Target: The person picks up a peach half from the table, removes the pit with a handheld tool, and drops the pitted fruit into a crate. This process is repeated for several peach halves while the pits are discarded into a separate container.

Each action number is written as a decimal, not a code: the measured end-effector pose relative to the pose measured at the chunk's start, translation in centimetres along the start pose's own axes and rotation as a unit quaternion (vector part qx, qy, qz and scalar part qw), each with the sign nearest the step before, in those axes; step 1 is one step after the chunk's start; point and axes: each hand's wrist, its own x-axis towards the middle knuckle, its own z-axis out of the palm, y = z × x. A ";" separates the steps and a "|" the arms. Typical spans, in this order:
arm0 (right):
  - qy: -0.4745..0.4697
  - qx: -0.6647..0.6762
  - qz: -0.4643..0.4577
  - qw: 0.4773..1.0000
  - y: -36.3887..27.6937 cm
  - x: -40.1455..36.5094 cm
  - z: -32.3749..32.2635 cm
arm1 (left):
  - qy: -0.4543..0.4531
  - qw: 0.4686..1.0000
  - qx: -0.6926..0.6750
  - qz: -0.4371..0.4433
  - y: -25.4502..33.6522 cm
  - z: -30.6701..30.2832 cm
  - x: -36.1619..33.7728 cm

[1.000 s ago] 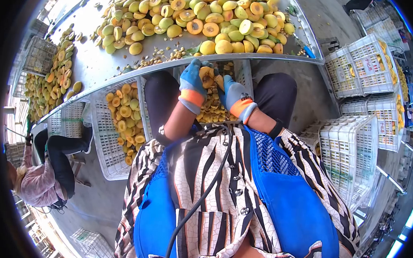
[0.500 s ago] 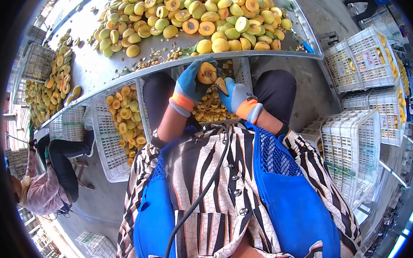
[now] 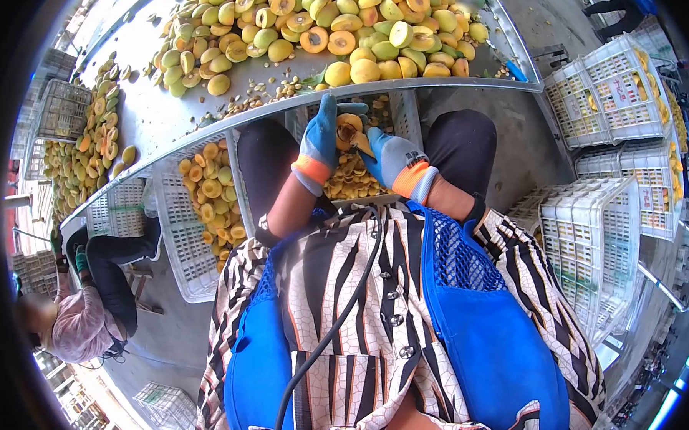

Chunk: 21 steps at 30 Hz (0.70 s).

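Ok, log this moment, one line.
left blue-gloved hand: holds cut round orange fruit | right blue-gloved hand: at fruit | ahead: silver metal table

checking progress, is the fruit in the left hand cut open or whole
Cut open: the fruit in the left hand shows its orange cut face.

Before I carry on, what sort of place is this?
Probably a fruit-processing workshop: a metal table heaped with fruit, many cut in half, loose pits near its edge, and crates around.

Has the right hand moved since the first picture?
Yes: the right hand has moved slightly away from the table edge, downward in the view.
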 end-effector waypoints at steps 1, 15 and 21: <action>-0.006 -0.007 0.007 1.000 0.0 0.0 0.0 | 0.010 0.998 -0.039 -0.041 -0.4 -0.3 0.2; -0.092 0.002 0.021 0.996 2.4 -1.9 2.0 | 0.015 0.989 0.058 -0.135 -2.4 -0.2 -0.3; -0.156 0.028 0.006 0.987 2.6 -1.8 1.1 | -0.011 0.965 0.182 -0.188 -2.3 -0.4 0.0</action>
